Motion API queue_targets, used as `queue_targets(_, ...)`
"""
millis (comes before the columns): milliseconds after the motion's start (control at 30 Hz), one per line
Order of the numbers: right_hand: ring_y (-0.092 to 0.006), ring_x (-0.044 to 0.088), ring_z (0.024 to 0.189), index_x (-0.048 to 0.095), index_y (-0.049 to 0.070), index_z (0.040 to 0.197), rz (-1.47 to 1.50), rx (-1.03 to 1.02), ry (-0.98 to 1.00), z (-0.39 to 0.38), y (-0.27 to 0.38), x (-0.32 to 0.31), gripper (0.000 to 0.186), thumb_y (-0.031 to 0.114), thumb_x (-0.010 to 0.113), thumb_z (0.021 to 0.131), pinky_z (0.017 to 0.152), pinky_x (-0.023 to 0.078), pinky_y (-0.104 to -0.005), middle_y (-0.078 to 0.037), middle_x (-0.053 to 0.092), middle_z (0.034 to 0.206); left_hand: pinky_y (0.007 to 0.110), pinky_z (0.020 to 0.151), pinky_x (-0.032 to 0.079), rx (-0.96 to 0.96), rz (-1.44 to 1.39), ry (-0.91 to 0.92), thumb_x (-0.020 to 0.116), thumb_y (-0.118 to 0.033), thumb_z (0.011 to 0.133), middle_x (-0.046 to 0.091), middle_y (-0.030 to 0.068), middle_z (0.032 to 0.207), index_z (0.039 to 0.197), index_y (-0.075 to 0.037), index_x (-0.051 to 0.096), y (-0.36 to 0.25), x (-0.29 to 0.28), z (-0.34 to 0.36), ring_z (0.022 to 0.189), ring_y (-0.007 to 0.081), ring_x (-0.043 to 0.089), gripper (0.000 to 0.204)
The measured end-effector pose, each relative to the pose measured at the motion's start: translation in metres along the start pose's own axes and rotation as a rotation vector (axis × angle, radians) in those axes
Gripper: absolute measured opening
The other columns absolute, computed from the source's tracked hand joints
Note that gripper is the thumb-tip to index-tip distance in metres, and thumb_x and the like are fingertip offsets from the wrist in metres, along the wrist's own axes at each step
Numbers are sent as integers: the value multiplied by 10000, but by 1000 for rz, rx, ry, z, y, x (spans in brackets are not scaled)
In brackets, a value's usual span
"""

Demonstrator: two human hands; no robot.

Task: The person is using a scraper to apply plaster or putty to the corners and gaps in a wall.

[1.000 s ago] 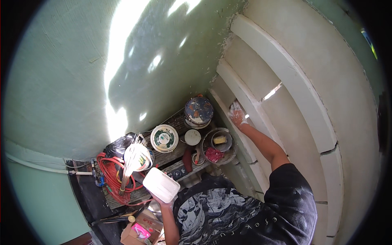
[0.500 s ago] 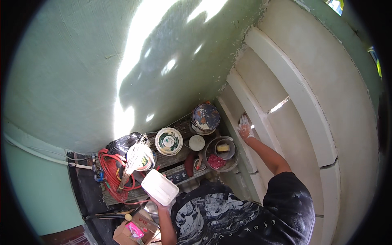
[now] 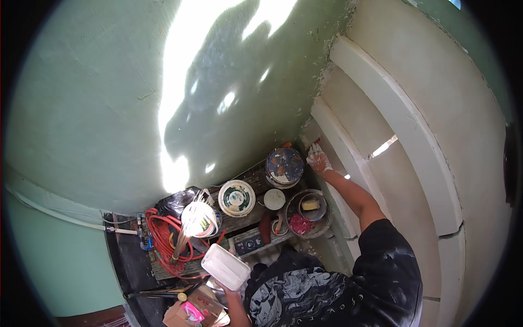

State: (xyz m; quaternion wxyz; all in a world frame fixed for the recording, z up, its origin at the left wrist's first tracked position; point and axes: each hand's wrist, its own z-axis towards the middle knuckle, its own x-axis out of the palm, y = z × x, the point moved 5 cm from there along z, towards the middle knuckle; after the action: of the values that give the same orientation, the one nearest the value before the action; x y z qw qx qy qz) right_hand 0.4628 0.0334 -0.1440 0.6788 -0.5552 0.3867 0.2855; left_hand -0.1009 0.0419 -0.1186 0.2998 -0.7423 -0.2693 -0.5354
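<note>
My left hand (image 3: 231,291) grips a shallow white rectangular tub (image 3: 226,267) from beneath. White paste lies in the tub, which is tilted toward me. At the far right, my right hand (image 3: 318,159) reaches to the lowest cream shelf ledge, close to the corner with the green wall. White paste coats its fingers, which look stretched out flat against the surface. Its fingertips are small in view, and I make out no tool in them.
Along the wooden bench stand a dark-lidded paint can (image 3: 285,166), a white bucket (image 3: 237,198) and a round basin (image 3: 308,214) holding a yellow sponge. A red hose (image 3: 163,240) lies coiled left. Curved cream ledges (image 3: 403,120) rise on the right. An open cardboard box (image 3: 190,310) sits lower left.
My right hand has slid along the ledge toward the corner by the green wall. The tub stays in my left hand. The whole view has shifted slightly.
</note>
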Motion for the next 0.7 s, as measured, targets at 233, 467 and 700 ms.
queue_targets(233,-383,447,1272,566,177,1252,302,-9,437,48,-12,72,359,258,390,949,1102,269,-527,-132,504,1358,705,1003,300,-6,-61,20,507,-643,851,229,90,1560,1507,-289,231,2,-1,-20,1223,477,452,795)
queue_targets(467,-385,454,1268,569,171,1255,165,10,600,1,-1,64,361,249,407,942,1088,276,-557,-119,522,1343,675,1043,263,-2,-34,10,517,-613,865,217,72,1566,1514,-274,215,6,4,-30,1221,447,452,792)
queue_targets(700,-393,469,1260,613,166,1206,-81,15,631,-100,32,-23,334,248,416,949,1093,224,-616,-87,587,1262,695,1047,226,-187,-92,103,482,-664,859,242,79,1557,1498,-267,271,-9,18,-15,1254,469,415,782)
